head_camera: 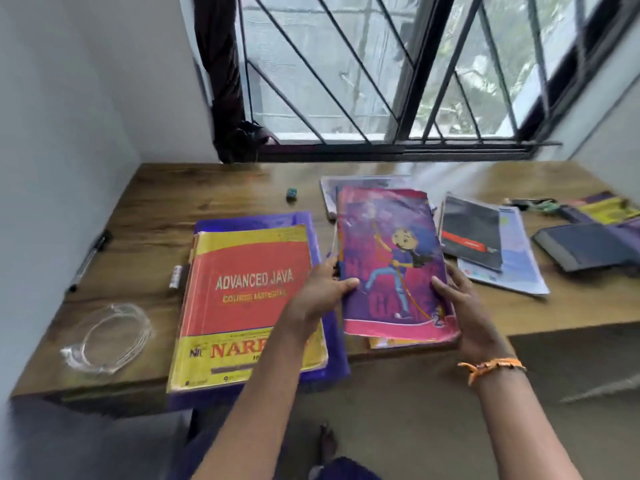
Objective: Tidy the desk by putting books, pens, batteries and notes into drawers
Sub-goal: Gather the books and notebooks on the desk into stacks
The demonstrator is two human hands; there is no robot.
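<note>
Resting between both hands [322, 289] [460, 306], seemingly gripped: purple book [391, 258].

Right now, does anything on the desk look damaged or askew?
Yes. The pink and purple cartoon book, gripped by the left hand and right hand, has a ragged, torn top edge. The Advanced Java book overhangs the desk's front edge, its cover worn.

The blue book [325, 372] lies mostly hidden under the red one [249, 299]; far-right books [609, 216] are blurred.
</note>
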